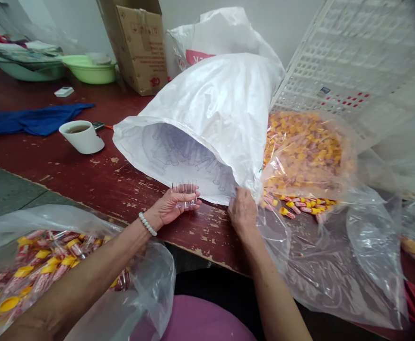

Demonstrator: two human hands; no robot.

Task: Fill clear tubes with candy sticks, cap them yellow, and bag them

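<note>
Several clear tubes within left hand

Head cam, fwd/down, close abv L fingers & R fingers

On the white sack at the back, a red panel is showing pale letters, one looking like a K, while the printing and red emblem on the cardboard box and the crate's blue label are appearing too blurred to read.
</note>
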